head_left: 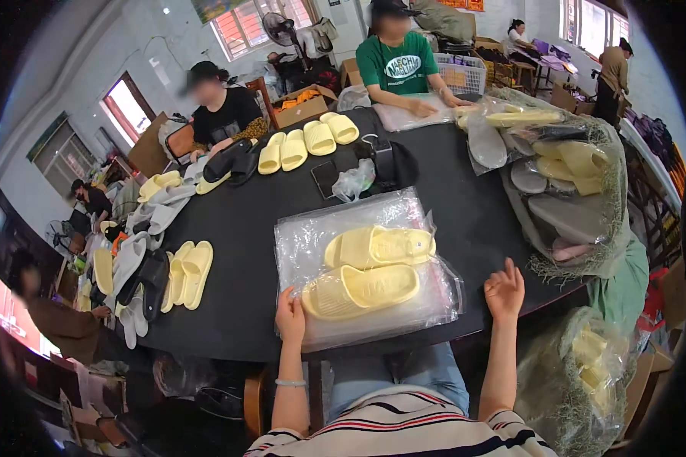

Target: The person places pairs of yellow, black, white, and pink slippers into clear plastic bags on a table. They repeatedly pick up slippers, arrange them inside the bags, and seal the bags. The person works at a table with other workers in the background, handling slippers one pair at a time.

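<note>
A pair of pale yellow slippers [362, 292] lies side by side in a clear plastic bag [443, 301], on top of a stack of flat clear bags [301, 242] in front of me. My left hand [290, 314] is at the left edge of the stack, beside the nearer slipper's toe, its fingers closed on the plastic there. To the right of the bag, my right hand [504, 291] is held apart from it over the table edge. Its index finger points out, the other fingers are loosely bent, and nothing shows in it.
On the dark table [236, 266], more yellow slippers [187, 276] and grey and black ones line the left. A phone [325, 179] lies beyond the stack. An open sack [579, 202] of bagged slippers stands right, another sack [587, 373] below. Two people sit across the table.
</note>
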Demonstrator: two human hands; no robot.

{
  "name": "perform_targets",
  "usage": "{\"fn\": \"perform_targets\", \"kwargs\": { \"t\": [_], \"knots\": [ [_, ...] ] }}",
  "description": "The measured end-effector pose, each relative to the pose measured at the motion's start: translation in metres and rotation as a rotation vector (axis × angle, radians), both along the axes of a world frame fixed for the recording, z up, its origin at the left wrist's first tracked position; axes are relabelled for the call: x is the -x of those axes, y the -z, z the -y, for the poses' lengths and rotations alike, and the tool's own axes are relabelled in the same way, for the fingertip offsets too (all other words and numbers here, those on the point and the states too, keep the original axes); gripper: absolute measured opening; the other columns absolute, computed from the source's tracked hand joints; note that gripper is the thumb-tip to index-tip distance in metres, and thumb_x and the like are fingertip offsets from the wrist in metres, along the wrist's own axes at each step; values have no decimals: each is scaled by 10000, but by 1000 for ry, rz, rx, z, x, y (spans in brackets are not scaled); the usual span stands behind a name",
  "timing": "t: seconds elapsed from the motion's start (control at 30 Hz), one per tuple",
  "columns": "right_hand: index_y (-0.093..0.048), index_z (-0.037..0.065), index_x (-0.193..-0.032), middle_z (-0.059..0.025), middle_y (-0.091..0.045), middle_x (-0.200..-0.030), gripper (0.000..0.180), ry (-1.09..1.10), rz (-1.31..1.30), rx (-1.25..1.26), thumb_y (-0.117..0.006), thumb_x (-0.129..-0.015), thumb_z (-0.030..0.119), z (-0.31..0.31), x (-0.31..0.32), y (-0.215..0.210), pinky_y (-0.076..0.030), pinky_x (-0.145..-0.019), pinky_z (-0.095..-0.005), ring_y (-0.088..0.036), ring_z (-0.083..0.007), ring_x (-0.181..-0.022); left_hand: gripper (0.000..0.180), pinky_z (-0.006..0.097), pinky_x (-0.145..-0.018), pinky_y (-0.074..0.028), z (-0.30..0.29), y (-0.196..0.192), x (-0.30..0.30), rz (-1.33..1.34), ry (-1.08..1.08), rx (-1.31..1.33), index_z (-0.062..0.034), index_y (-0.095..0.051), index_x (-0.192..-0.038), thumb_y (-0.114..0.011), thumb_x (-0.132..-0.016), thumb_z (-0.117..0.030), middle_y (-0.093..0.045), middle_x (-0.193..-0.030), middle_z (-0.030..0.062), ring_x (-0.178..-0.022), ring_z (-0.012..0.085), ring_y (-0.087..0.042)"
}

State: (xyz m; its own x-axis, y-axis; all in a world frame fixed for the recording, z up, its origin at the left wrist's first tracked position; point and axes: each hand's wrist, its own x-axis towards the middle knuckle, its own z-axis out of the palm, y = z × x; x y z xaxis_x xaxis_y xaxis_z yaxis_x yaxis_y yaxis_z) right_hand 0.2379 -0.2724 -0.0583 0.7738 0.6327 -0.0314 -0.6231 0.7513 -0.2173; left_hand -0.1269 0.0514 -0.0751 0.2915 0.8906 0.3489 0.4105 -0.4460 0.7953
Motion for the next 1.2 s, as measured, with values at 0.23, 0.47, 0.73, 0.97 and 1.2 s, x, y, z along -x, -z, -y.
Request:
{"fn": "perform_targets", "kwargs": {
  "t": [0.23, 0.47, 0.73, 0.97, 1.2],
  "knots": [
    [-63, 20, -1504, -131, -694, -788, 852, -297, 956, 1000, -559, -930, 406, -84, -6, -101, -498, -590, -273, -670, -185, -677, 309, 272, -548, -399, 2, 0, -1, 35, -8, 17, -58, -571, -1206, -571, -898, -47, -454, -648, 7, -565, 103, -444],
    [-219, 54, -1491, -118, -693, -785, 760, -161, 1816, 1232, -627, -859, 163, -168, -24, -111, -514, -580, -291, -679, -167, -690, 291, 246, -554, -393, 5, -7, -2, 31, 6, 36, -32, -558, -1208, -553, -917, -35, -483, -684, -9, -579, 80, -448],
    [-256, 83, -1479, -139, -680, -975, 646, -222, 862, 357, -579, -922, 35, -215, -17, -158, -496, -588, -223, -660, -139, -770, 272, 233, -629, -397, -4, 6, 7, 348, -41, 16, -2, -551, -1195, -536, -923, -14, -467, -787, -7, -674, 80, -431],
    [-292, 99, -1447, -172, -584, -1246, 579, -345, 661, 589, -419, -994, 437, -216, -15, -117, -539, -737, -349, -658, -234, -919, 305, 215, -636, -393, -1, -2, 8, 449, -81, 152, -1, -507, -1235, -541, -933, -37, -473, -796, -15, -685, 68, -435],
    [-652, 15, -992, -59, -691, -894, 174, -467, 1123, 756, -647, -893, 158, -121, -21, -38, -503, -744, -269, -660, -141, -835, 306, 216, -611, -389, -4, 9, 2, 462, -90, 164, -15, -526, -1230, -551, -926, -48, -473, -763, -29, -660, 62, -427]
  ]
}}
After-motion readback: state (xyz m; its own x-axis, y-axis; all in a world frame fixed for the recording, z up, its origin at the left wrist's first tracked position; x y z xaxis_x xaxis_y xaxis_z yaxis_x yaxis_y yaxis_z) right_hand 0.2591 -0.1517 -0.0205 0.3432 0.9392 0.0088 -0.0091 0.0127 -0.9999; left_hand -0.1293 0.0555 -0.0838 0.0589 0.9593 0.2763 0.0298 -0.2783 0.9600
